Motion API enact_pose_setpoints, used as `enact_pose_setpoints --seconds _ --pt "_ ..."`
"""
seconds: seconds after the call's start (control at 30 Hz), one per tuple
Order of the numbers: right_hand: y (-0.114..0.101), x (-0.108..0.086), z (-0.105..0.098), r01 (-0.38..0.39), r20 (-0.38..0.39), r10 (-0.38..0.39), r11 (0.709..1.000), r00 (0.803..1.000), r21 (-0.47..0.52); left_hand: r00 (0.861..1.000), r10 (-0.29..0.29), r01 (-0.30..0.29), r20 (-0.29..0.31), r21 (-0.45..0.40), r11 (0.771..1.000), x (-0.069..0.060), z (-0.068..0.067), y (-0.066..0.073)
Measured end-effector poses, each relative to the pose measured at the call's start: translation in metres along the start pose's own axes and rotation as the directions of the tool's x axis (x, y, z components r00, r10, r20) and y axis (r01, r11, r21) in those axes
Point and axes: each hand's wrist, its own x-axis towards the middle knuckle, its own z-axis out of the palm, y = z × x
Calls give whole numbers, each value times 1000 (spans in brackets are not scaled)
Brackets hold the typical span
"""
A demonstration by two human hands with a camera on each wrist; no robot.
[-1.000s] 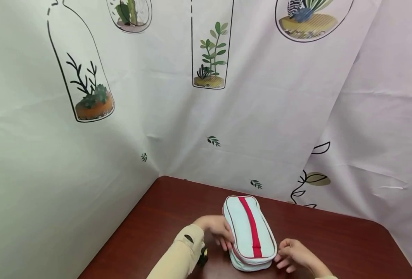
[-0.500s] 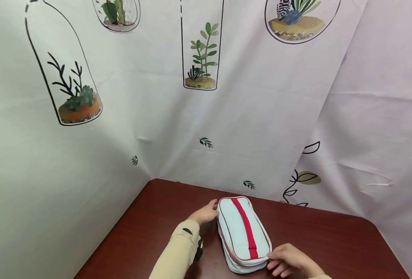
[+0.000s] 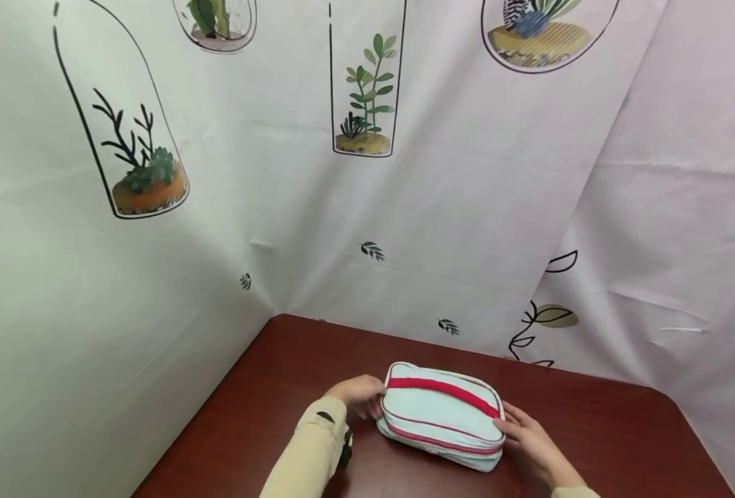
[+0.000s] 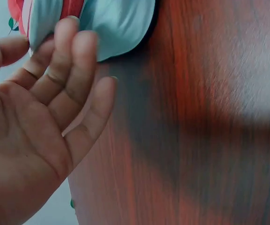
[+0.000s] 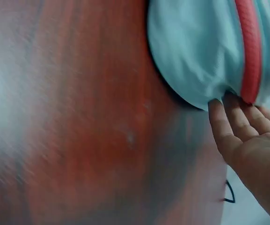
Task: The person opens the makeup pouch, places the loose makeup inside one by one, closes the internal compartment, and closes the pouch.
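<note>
A pale blue zip pouch (image 3: 439, 408) with a red stripe lies on the table, its long side and red zip towards me. At its left end is my left hand (image 3: 363, 394). In the left wrist view, the thumb and index fingertip of the left hand (image 4: 36, 122) pinch the pouch's piped edge, while the other fingers bend loosely beside it. My right hand (image 3: 529, 439) holds the right end, thumb on the top corner. In the right wrist view, the fingertips of the right hand (image 5: 256, 140) press into the side below the red zip (image 5: 251, 51).
The dark reddish-brown table (image 3: 318, 346) meets a white cloth backdrop (image 3: 305, 228) printed with plants in jars, behind and to the left. A black device with a yellow spot (image 3: 346, 448) sits at the left wrist, below the beige sleeve (image 3: 308, 443).
The pouch has turned from pointing away from me to lying crosswise, zip side facing me. My left hand moved along its edge to the left end; my right hand went to the right end.
</note>
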Motion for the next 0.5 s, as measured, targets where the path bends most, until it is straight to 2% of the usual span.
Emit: enact_pose_setpoints --seconds 0.1,0.23,0.4,0.43,0.5 --pt "6 2 5 6 36 -7 1000 999 18 1000 23 -22 -20 79 997 -1 7 -2" --pt "12 3 9 14 14 -14 1000 1000 10 996 58 -43 -68 199 979 -1 18 -1" --pt "8 8 9 21 -26 -22 998 999 -55 984 109 -78 -140 205 976 2 25 1" --pt "6 8 8 23 -25 -25 996 999 -81 982 115 -84 -150 201 976 2 25 1" --pt "1 8 4 40 -26 -46 981 999 -192 981 116 -81 -156 210 974 1 20 1"
